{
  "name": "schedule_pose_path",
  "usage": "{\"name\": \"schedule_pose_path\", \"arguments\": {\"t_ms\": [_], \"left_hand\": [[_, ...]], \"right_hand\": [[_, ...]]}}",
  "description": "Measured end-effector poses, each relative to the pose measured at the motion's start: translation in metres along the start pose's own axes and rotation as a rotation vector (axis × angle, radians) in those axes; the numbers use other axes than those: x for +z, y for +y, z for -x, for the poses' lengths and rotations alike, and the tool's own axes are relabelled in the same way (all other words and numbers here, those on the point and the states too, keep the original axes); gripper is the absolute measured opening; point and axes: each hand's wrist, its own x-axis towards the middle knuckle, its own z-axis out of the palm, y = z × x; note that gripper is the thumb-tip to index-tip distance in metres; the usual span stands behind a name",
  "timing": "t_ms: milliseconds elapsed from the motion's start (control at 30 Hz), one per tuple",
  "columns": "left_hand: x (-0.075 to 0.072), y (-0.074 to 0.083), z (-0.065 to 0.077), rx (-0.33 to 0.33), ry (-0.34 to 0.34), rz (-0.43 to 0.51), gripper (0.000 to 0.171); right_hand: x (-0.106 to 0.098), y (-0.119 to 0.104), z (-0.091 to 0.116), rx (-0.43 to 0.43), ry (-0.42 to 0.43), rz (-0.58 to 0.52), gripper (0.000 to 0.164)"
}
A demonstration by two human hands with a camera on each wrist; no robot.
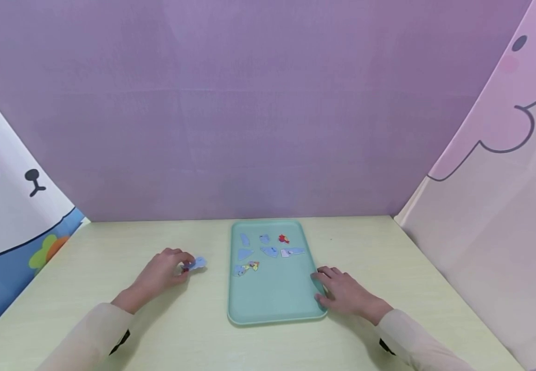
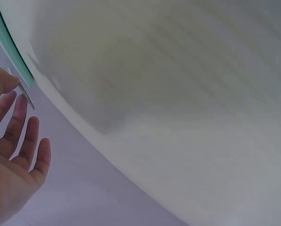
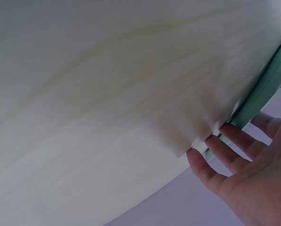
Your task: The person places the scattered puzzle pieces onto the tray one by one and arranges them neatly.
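My left hand (image 1: 165, 270) is left of the tray, pinching a thin, light-blue puzzle piece (image 1: 198, 263) between thumb and fingertips. In the left wrist view that piece (image 2: 26, 95) shows edge-on, and the other fingers are spread loosely. My right hand (image 1: 344, 292) rests at the right rim of the mint-green tray (image 1: 277, 299), its fingers fairly straight. Several flat blue pieces lie apart in the tray's far half, among them a red figure piece (image 1: 284, 239) and a pale one (image 1: 292, 252). At the left, a blue-and-yellow printed cluster (image 1: 247, 268) lies nearest me.
The tray stands on a pale wood-grain table (image 1: 194, 330). A purple backdrop (image 1: 249, 113) rises behind its far edge. Printed cloth panels flank it, one with a white animal (image 1: 13, 206) at left, one with a pink figure (image 1: 495, 123) at right.
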Motion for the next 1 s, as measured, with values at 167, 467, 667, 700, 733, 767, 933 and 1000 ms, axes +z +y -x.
{"name": "schedule_pose_path", "arguments": {"t_ms": [167, 467, 667, 700, 733, 767, 933, 1000], "left_hand": [[0.005, 0.014, -0.006, 0.051, 0.006, 0.007, 0.023], [0.015, 0.038, -0.02, 0.113, 0.011, 0.01, 0.021], [0.022, 0.049, -0.031, 0.14, 0.013, 0.025, 0.021], [0.024, 0.051, -0.032, 0.144, 0.009, 0.027, 0.02], [0.025, 0.053, -0.034, 0.147, 0.004, 0.029, 0.02], [0.026, 0.055, -0.035, 0.147, -0.004, 0.032, 0.02], [0.033, 0.068, -0.042, 0.137, -0.034, 0.056, 0.021], [0.035, 0.072, -0.045, 0.139, -0.038, 0.064, 0.021]], "right_hand": [[0.0, 0.0, 0.0, 0.001, 0.002, -0.006, 0.049], [0.0, -0.002, -0.002, 0.01, -0.006, -0.009, 0.049], [-0.001, -0.002, -0.001, 0.007, -0.005, -0.01, 0.049], [-0.001, -0.002, -0.001, 0.007, -0.005, -0.008, 0.049], [-0.001, -0.002, 0.0, 0.006, -0.005, -0.007, 0.049], [0.0, -0.001, -0.001, 0.006, -0.005, -0.006, 0.049], [0.0, -0.001, -0.001, 0.006, -0.008, -0.003, 0.048], [0.0, -0.001, -0.001, 0.005, -0.009, -0.003, 0.048]]}}
